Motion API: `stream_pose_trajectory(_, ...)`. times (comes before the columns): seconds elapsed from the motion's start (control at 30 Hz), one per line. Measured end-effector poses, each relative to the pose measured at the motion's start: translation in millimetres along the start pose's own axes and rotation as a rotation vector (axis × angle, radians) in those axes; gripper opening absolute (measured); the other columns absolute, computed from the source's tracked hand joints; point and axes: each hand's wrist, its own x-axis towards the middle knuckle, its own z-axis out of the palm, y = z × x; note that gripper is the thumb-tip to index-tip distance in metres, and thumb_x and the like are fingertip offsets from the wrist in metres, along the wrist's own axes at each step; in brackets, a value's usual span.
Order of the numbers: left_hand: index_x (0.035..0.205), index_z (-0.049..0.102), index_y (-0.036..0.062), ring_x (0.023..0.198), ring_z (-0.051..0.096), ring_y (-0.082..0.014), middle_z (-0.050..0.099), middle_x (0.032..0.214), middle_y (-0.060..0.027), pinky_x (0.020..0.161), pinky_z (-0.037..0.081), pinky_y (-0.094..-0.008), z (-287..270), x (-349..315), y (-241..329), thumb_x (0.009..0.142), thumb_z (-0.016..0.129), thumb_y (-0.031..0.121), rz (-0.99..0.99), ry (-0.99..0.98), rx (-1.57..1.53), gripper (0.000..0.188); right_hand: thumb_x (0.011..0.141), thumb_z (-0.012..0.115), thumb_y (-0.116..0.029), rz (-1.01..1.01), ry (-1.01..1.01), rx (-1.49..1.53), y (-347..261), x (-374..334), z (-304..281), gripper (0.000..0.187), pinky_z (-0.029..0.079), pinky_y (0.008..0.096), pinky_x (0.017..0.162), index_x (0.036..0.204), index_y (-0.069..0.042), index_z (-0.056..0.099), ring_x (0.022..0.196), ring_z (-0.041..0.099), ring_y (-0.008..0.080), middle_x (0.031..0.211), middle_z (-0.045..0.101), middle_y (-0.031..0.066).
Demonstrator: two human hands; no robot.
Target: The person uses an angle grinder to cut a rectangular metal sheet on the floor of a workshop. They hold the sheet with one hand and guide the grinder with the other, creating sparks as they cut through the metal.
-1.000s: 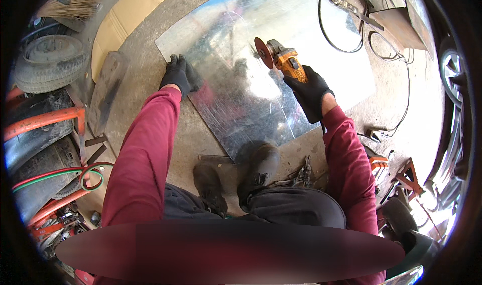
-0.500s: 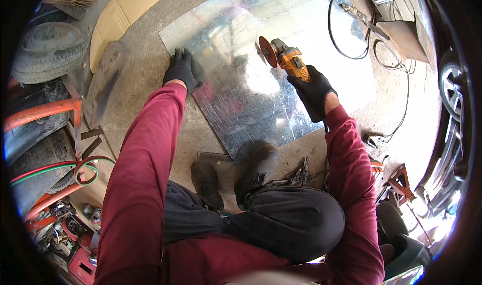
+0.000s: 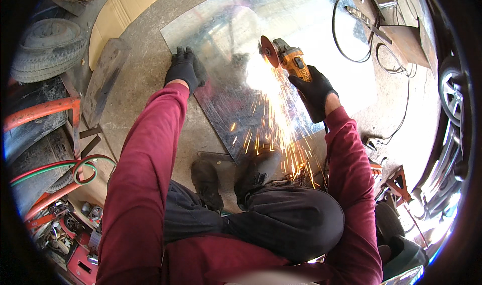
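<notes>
1. Sparks (image 3: 282, 119) had burst out since half a second before, streaming from the cutting disc (image 3: 269, 51) down the middle of the frame, while both hands had stayed nearly where they were.

2. With my right hand (image 3: 315, 92), right of centre in the upper half, I held the orange angle grinder (image 3: 295, 64). Those gloved fingers were clamped around its body (the underside of my grip was hidden). The angle grinder sat in the upper middle of the frame, its reddish disc at the left end.

3. Left of centre, my left hand (image 3: 183, 70), gloved in black too, rested at the left edge of the shiny metal sheet (image 3: 216, 39). Its fingers stretched toward the top of the frame, tips slightly apart.

4. That sheet ran from the upper right to the lower middle, scratched and bright with glare; how deep the disc sat against it, I could not tell for the glow.

5. Some sparks fell beside my right boot (image 3: 258, 172), low in the middle, its toe at the sheet's lower corner. My left boot (image 3: 206, 184) stood just left of it.

6. A tyre (image 3: 47, 59), some cardboard (image 3: 113, 21) and a worn grey slab (image 3: 105, 82) lay at upper left.
</notes>
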Motion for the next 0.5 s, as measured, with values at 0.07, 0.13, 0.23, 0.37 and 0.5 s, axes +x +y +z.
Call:
stream_pose_trajectory(0.07,0.173,0.012,0.0124,0.163,0.019,-0.0453,0.010,0.179,-0.0230,0.134,0.024,-0.0467,1.4,1.3,1.3,0.077,0.094,0.038,0.007,0.003,-0.006,0.129,0.091,0.074,-0.062,0.003,0.007,-0.001,-1.1,-0.7,-2.1,0.081,0.055,0.0456,0.100,0.142,-0.002,0.059,0.116,0.072,0.0405,0.124,0.074,0.0260)
stream_pose_trajectory(0.13,0.173,0.013,0.0115,0.163,0.018,-0.0452,0.010,0.179,-0.0241,0.134,0.023,-0.0468,6.5,6.3,-1.2,0.077,0.094,0.038,0.024,0.023,-0.004,0.128,0.091,0.074,-0.063,0.011,0.007,-0.013,-3.7,0.6,-3.3,0.082,0.055,0.0459,0.100,0.143,-0.002,0.058,0.116,0.072,0.0408,0.125,0.074,0.0262)
stream_pose_trajectory(0.23,0.173,0.014,0.0100,0.163,0.018,-0.0452,0.011,0.178,-0.0253,0.134,0.022,-0.0468,6.0,5.6,-3.2,0.077,0.094,0.038,0.035,0.023,-0.001,0.129,0.090,0.074,-0.063,0.021,0.005,-0.045,-8.8,3.9,-3.9,0.082,0.055,0.0458,0.101,0.143,-0.002,0.058,0.117,0.071,0.0409,0.125,0.073,0.0265)
stream_pose_trajectory(0.37,0.173,0.013,0.0096,0.163,0.017,-0.0451,0.011,0.178,-0.0264,0.134,0.022,-0.0468,2.5,3.9,1.9,0.076,0.095,0.038,0.035,0.010,-0.035,0.130,0.091,0.074,-0.063,-0.033,0.034,-0.072,-7.3,9.2,-4.2,0.080,0.055,0.0457,0.101,0.142,-0.003,0.058,0.118,0.071,0.0406,0.126,0.073,0.0264)
stream_pose_trajectory(0.5,0.173,0.011,0.0115,0.163,0.018,-0.0469,0.010,0.178,-0.0260,0.133,0.024,-0.0468,3.4,4.6,-1.8,0.075,0.095,0.037,0.014,0.002,0.011,0.132,0.091,0.075,-0.063,0.028,0.002,-0.070,-26.5,13.1,-6.0,0.079,0.055,0.0453,0.100,0.140,-0.003,0.060,0.117,0.071,0.0402,0.126,0.073,0.0262)
